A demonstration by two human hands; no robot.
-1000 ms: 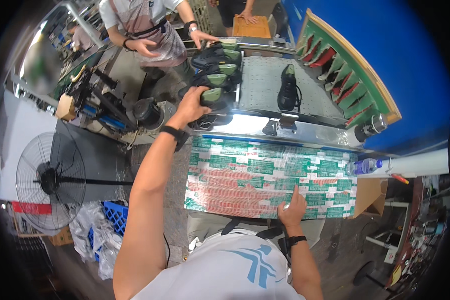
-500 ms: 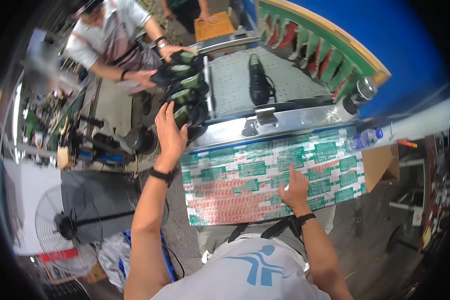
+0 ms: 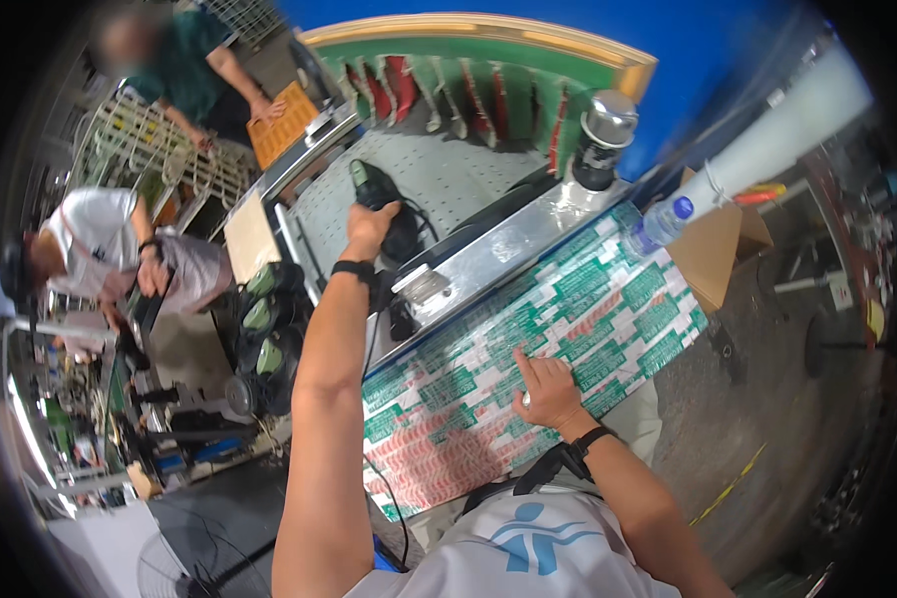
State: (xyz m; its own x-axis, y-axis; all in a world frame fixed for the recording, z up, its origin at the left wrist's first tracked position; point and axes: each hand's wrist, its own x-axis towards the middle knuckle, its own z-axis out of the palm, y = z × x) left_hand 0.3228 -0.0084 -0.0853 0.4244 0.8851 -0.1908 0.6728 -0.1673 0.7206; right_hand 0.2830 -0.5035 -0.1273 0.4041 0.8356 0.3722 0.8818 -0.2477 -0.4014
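My left hand (image 3: 371, 229) is closed on a black shoe (image 3: 403, 237) with a green lining, which lies on the perforated metal plate (image 3: 319, 204). My right hand (image 3: 546, 391) rests over a board (image 3: 608, 339) covered in green, white and red printed tape. Its index finger points forward and the other fingers are curled. A small whitish thing shows by the thumb, too small to name. Left of my left forearm, several more black shoes (image 3: 269, 354) with green linings stand in a row.
A shiny metal rail (image 3: 508, 239) runs between plate and board. A black-and-silver cylinder (image 3: 600, 149) stands on it, near a plastic bottle (image 3: 660, 224) and a cardboard box (image 3: 708, 254). Red and white strips (image 3: 478, 105) hang behind. Two co-workers stand far left, one touching an orange tray (image 3: 284, 125).
My left hand has moved from the row of shoes to the single shoe and closed on it. The view has turned right. The nearer co-worker has let go of the row and holds something dark.
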